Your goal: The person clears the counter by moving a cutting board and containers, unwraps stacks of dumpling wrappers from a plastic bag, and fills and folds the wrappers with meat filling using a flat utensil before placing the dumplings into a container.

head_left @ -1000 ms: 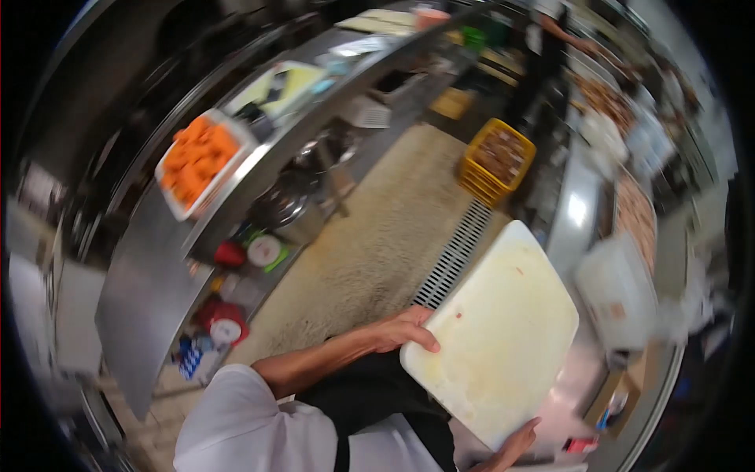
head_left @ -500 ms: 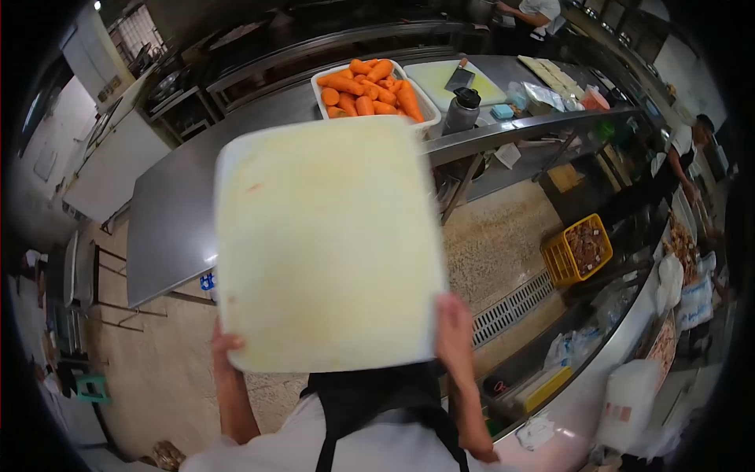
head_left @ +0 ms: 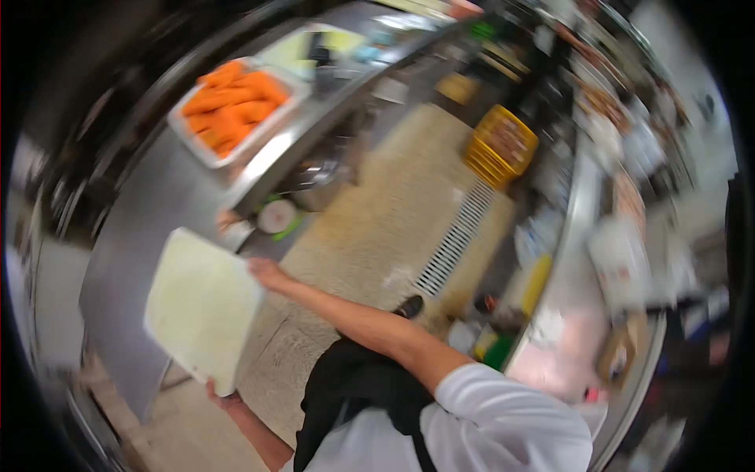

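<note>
A pale cutting board [head_left: 203, 311] with worn, faintly yellowed faces is held out in front of me, its outer part over the end of the steel table [head_left: 130, 275]. My left hand [head_left: 224, 398] grips its lower edge near a corner. On the opposite edge, my right hand [head_left: 269, 274] is closed with the arm stretched across my body. Whether the board touches the tabletop I cannot tell. Farther along the table stands a white tub [head_left: 236, 153] heaped with orange carrots [head_left: 232, 108].
Behind the tub lie another cutting board [head_left: 346, 38] and a dark bottle [head_left: 318, 51]. A yellow crate [head_left: 503, 145] stands on the floor near a drain grate [head_left: 456, 236]. A steel counter [head_left: 562, 291] runs along my right, and a co-worker's arm [head_left: 578, 43] shows beyond it.
The board has moved from upright in front of me to lower left, by the table's end. My view has turned, and things look blurred by motion. Both hands still hold the board.
</note>
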`<action>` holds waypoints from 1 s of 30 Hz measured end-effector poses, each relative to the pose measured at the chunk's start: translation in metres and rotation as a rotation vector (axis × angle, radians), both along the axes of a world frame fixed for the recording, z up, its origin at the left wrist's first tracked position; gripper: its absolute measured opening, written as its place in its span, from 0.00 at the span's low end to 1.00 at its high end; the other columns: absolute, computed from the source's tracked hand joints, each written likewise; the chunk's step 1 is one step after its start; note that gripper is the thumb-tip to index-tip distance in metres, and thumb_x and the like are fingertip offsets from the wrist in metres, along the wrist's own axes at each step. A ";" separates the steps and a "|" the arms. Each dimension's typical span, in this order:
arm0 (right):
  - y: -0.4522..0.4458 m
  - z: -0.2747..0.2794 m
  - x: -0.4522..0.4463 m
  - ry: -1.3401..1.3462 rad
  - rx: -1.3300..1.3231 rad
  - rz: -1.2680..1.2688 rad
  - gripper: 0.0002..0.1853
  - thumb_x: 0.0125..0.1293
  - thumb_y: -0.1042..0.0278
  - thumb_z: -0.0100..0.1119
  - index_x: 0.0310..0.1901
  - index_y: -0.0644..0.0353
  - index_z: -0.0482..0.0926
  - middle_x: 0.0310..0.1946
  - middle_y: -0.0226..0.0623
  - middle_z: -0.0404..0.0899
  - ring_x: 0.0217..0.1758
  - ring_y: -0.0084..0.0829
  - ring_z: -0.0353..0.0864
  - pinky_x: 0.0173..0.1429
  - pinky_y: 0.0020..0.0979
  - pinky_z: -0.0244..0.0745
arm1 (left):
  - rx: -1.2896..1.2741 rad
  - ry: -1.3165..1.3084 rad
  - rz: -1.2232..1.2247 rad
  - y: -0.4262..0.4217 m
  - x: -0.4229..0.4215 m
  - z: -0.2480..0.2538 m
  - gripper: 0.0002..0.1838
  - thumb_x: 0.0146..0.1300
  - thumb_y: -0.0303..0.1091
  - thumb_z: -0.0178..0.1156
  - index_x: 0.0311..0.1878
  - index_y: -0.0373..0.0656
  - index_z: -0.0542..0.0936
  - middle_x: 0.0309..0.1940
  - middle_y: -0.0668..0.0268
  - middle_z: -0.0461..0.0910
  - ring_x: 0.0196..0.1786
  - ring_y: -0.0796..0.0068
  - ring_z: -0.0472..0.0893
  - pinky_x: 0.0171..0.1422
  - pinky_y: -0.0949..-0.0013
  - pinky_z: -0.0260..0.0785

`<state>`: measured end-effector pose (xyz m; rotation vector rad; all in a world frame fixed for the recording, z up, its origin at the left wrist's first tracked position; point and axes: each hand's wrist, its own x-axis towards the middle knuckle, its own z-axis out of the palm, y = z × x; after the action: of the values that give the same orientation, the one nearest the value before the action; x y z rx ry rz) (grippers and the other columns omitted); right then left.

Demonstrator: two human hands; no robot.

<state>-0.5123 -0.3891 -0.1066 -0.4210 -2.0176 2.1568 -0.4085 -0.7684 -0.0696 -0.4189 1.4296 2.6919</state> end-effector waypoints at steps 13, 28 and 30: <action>0.224 0.114 0.367 -0.159 0.212 -0.674 0.20 0.70 0.61 0.62 0.61 0.55 0.81 0.52 0.47 0.85 0.57 0.39 0.84 0.57 0.38 0.81 | -1.014 0.768 0.306 0.238 -0.131 0.136 0.12 0.65 0.36 0.69 0.29 0.39 0.87 0.21 0.63 0.83 0.21 0.68 0.82 0.24 0.65 0.76; 0.296 0.087 0.737 -1.239 0.743 -1.884 0.22 0.52 0.82 0.58 0.49 0.56 0.85 0.62 0.48 0.75 0.63 0.54 0.70 0.69 0.48 0.69 | -0.569 0.862 -1.271 0.698 0.145 0.106 0.08 0.68 0.22 0.61 0.47 0.33 0.84 0.39 0.63 0.85 0.37 0.76 0.86 0.36 0.75 0.77; 0.305 0.089 0.790 -1.403 0.689 -1.952 0.23 0.49 0.82 0.58 0.49 0.56 0.85 0.61 0.49 0.76 0.61 0.55 0.72 0.65 0.46 0.72 | -0.577 0.859 -1.290 0.720 0.158 0.111 0.07 0.68 0.22 0.61 0.46 0.32 0.84 0.38 0.63 0.85 0.36 0.77 0.86 0.36 0.75 0.77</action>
<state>0.2780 -0.0840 -0.0174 -2.4862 -0.9289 -0.2272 -0.2508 -0.0487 0.0416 1.3205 1.6610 1.3363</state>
